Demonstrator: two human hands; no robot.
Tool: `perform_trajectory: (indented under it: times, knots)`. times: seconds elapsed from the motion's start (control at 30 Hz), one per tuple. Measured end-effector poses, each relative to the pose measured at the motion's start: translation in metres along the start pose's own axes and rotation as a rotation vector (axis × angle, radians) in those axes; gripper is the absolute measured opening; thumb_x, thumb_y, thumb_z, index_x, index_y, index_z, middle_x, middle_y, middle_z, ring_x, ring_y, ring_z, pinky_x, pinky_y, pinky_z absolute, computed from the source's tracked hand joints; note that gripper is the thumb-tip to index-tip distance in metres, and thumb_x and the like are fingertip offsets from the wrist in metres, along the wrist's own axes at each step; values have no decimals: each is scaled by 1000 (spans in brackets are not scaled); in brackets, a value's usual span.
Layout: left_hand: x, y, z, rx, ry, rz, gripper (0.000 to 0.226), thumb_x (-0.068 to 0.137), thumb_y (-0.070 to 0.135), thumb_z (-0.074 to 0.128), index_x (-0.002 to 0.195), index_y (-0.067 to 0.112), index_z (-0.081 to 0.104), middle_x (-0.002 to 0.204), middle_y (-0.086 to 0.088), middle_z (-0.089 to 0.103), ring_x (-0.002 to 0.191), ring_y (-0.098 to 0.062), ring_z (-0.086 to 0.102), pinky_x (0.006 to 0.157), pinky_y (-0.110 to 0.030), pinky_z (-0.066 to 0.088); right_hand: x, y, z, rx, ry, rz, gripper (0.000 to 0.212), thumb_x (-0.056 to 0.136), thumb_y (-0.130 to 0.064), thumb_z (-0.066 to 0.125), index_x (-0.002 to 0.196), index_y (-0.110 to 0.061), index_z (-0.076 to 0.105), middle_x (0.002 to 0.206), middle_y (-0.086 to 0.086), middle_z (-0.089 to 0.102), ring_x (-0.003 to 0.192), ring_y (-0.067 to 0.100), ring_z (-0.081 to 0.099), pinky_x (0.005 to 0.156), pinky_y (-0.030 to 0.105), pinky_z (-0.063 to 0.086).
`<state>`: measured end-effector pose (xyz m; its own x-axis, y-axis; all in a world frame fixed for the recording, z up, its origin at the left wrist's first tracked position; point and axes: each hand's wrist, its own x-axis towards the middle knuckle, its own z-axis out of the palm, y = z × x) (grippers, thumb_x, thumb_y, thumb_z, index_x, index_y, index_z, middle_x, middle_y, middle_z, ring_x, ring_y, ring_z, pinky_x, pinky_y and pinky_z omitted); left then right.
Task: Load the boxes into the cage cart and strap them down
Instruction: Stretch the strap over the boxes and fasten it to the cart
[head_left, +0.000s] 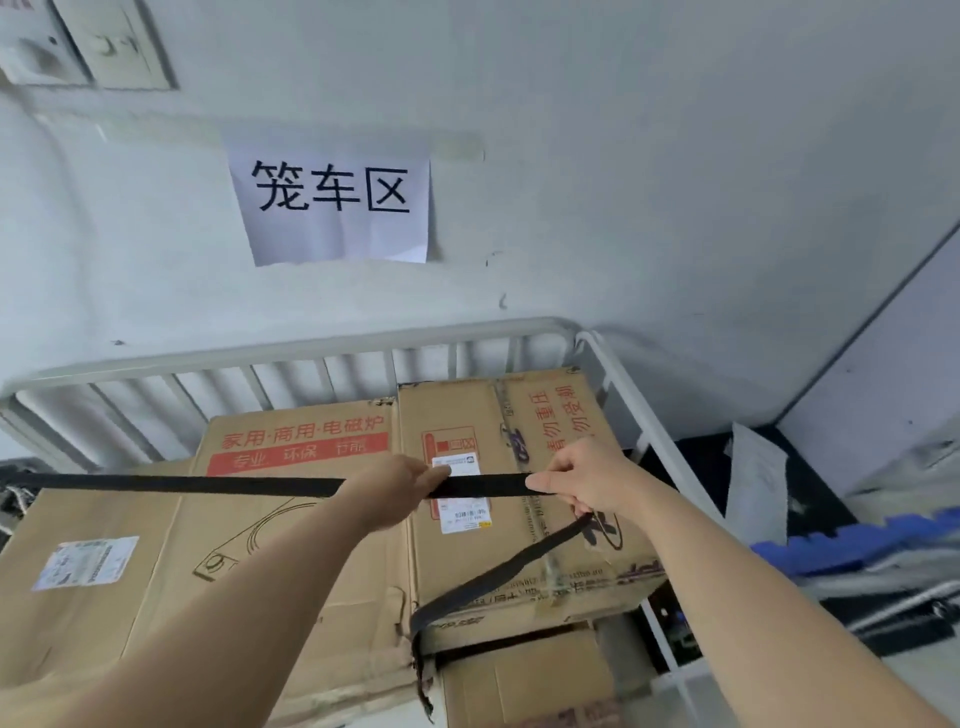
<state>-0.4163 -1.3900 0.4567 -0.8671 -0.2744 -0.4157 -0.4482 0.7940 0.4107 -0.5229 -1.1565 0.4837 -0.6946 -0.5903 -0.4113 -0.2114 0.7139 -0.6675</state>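
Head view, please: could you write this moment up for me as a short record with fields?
boxes: cardboard, side by side in the cart
cage cart: white railing behind and to the right of the boxes
left hand: grips the strap
right hand: pinches the strap, further right
strap: black, stretched level over the boxes; loose tail droops below the right hand
paper sign: on the wall above

A paper sign (332, 202) is taped on the wall (675, 156); a blue object (852, 540) lies at right.
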Motion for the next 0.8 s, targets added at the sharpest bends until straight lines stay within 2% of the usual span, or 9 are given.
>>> perform_trajectory:
  times: [0.07,0.1,0.17,0.27,0.33,0.53,0.6,0.67,0.8]
  knots:
    - [5,9,3,-140,-45,32,48,93,56,43,75,16,61,65,1,53,64,-17,52,63,-30,42,-6,8,-1,29,5,19,48,82,-48,68,80,0,63,53,0,51,43,11,45,67,34,51]
    - [6,13,4,-136,-49,53,48,91,57,47,75,13,62,63,1,50,61,-16,48,60,-30,39,-10,13,-2,49,8,35,53,82,-48,68,83,5,63,53,0,51,42,10,43,63,30,48]
    - [7,18,6,-126,-84,94,45,88,56,54,79,14,63,63,2,49,58,-14,44,56,-26,35,-20,21,-2,53,2,66,59,83,-50,67,86,9,62,55,4,53,43,11,44,65,28,47]
    - [5,25,9,-78,-129,159,32,89,48,58,83,17,65,68,3,53,60,-11,45,55,-22,34,-34,37,5,38,-50,96,48,85,-51,62,72,-4,62,55,2,57,52,13,52,84,36,51]
    - [3,22,11,-87,-114,170,28,90,42,59,85,16,66,69,2,54,60,-11,45,55,-22,34,-42,48,16,42,-81,115,45,87,-50,60,65,-10,58,53,1,56,53,13,52,90,39,49]
    - [-16,-1,11,-160,-101,159,28,88,31,66,84,4,67,70,-3,54,61,-14,45,55,-23,34,-56,48,46,59,-40,113,36,92,-39,56,69,-12,60,55,-1,59,55,12,54,76,31,48]
    - [-21,-5,14,-160,-134,159,22,86,32,69,78,12,67,70,-2,57,63,-14,48,58,-25,36,-57,46,49,62,-13,100,25,93,-31,56,76,-15,63,56,-3,59,58,12,54,80,35,48]
    - [-22,-4,21,-136,-166,172,21,85,37,70,81,16,67,71,0,58,65,-14,50,59,-25,37,-59,51,48,40,26,108,15,93,-28,57,84,-19,65,58,-4,59,60,12,54,83,40,50]
    - [-24,17,39,-100,-241,232,25,87,42,65,86,17,67,75,1,62,68,-13,54,61,-24,39,-71,68,41,49,118,147,14,88,-35,64,87,-21,66,71,-3,64,65,11,58,75,34,51]
